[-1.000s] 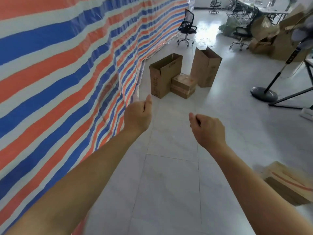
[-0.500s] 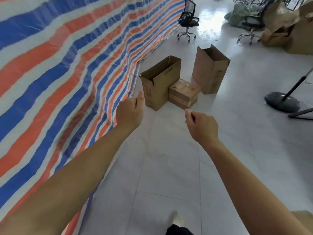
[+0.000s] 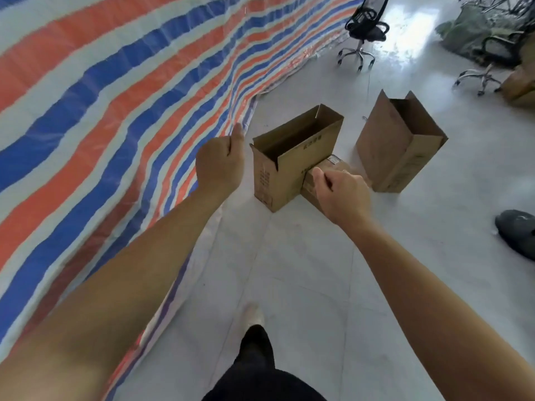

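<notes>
Hands curled, empty: left hand (image 3: 220, 166) beside open carton (image 3: 289, 175), right hand (image 3: 343, 196) before 1 half-hidden small carton (image 3: 340, 165).

Walked closer, left hand (image 3: 220, 166) now beside open box (image 3: 289, 175), right hand (image 3: 343, 195) overlapping small box (image 3: 337, 164)

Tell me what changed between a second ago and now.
The person walked forward: the open box, the small sealed box beside it and the tall box now lie close, just beyond the left hand and right hand, and a shoe has come into view. Nothing was grasped or let go. Both hands stay curled, empty; the boxes keep their arrangement.
</notes>
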Motion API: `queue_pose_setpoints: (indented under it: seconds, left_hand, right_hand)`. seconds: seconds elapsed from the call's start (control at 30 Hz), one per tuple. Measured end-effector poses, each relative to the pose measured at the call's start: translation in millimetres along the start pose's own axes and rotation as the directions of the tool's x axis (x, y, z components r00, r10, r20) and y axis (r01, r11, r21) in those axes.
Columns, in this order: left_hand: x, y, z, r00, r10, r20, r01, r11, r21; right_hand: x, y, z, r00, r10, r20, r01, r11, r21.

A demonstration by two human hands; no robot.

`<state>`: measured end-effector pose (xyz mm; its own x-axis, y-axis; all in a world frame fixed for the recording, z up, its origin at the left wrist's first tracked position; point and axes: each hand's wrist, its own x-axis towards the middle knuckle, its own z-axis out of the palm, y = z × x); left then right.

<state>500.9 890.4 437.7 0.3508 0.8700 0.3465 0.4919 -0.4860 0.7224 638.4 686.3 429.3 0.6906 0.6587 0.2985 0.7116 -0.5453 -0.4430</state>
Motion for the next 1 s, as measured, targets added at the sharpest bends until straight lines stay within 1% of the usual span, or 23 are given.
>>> queue_pose_setpoints:
  seconds: [0.03, 0.07, 0.1, 0.13, 0.2, 0.23, 0.3, 0.4, 0.5, 0.57, 0.7, 0.77, 0.87, 0.9, 0.93, 1.0]
  left_hand:
    - [31.9, -2.0, 22.7, 1.0, 0.023, -0.02, -0.023, 1.0, 0.008]
    - [55.7, 0.8, 37.9, 1.0, 0.018, -0.012, -0.018, 1.0, 0.019]
    - [89.2, 4.1, 58.9, 0.999, 0.046, -0.008, -0.046, 0.998, 0.049]
    - [110.0, 6.4, 72.4, 1.0, 0.023, 0.014, -0.024, 0.998, 0.056]
    - [163.5, 26.7, 101.3, 0.994, -0.015, 0.11, 0.009, 0.998, 0.055]
    - [183.3, 33.5, 115.3, 0.994, 0.028, 0.106, -0.032, 0.999, 0.032]
    - [219.1, 44.8, 143.2, 0.993, 0.063, 0.096, -0.063, 0.998, 0.001]
    - [267.6, 49.1, 187.9, 0.988, 0.064, 0.141, -0.068, 0.997, 0.024]
    - [321.8, 45.0, 244.2, 0.987, 0.06, 0.152, -0.074, 0.993, 0.089]
    - [355.9, 29.8, 286.3, 0.987, 0.018, 0.16, -0.04, 0.99, 0.133]
    - [413.9, -22.6, 367.6, 0.965, -0.172, 0.196, 0.128, 0.967, 0.219]
    - [425.3, -25.2, 388.6, 0.925, -0.239, 0.297, 0.168, 0.955, 0.245]
    - [449.1, -45.2, 434.8, 0.857, -0.324, 0.4, 0.215, 0.931, 0.293]
    - [454.3, -55.4, 448.7, 0.821, -0.357, 0.445, 0.234, 0.922, 0.308]
    - [463.4, -76.6, 471.4, 0.781, -0.398, 0.482, 0.251, 0.906, 0.341]
    - [464.3, -99.0, 491.4, 0.729, -0.434, 0.53, 0.232, 0.884, 0.405]
  right_hand:
    - [28.3, 3.4, 9.8, 1.0, -0.001, 0.003, 0.001, 1.0, -0.004]
    - [51.3, 7.0, 17.3, 1.0, 0.005, 0.009, -0.005, 1.0, -0.01]
    - [82.7, 11.6, 25.3, 1.0, 0.013, 0.008, -0.013, 1.0, -0.027]
    - [103.9, 13.8, 30.5, 1.0, 0.015, 0.008, -0.015, 0.999, -0.03]
    - [163.1, 24.8, 38.0, 1.0, 0.03, 0.0, -0.03, 0.998, -0.05]
    - [183.5, 30.9, 41.4, 0.999, 0.029, -0.014, -0.03, 0.999, -0.045]
    - [223.3, 45.7, 49.5, 0.998, 0.06, -0.023, -0.061, 0.998, -0.021]
    - [282.8, 70.5, 69.3, 0.994, 0.105, -0.016, -0.106, 0.994, -0.015]
    - [356.9, 105.3, 105.9, 0.993, 0.113, 0.011, -0.113, 0.994, 0.0]
    - [404.0, 130.7, 134.6, 0.99, 0.124, 0.062, -0.125, 0.992, 0.011]
    - [485.3, 177.2, 190.5, 0.961, 0.177, 0.213, -0.189, 0.981, 0.037]
    - [509.4, 192.7, 212.5, 0.938, 0.195, 0.285, -0.208, 0.978, 0.017]
    - [546.8, 216.7, 255.0, 0.886, 0.231, 0.402, -0.216, 0.973, -0.083]
    - [554.7, 222.3, 268.4, 0.852, 0.254, 0.457, -0.228, 0.967, -0.112]
    - [564.5, 229.0, 295.5, 0.8, 0.293, 0.524, -0.257, 0.956, -0.143]
    - [564.2, 233.9, 322.5, 0.686, 0.348, 0.639, -0.312, 0.934, -0.174]
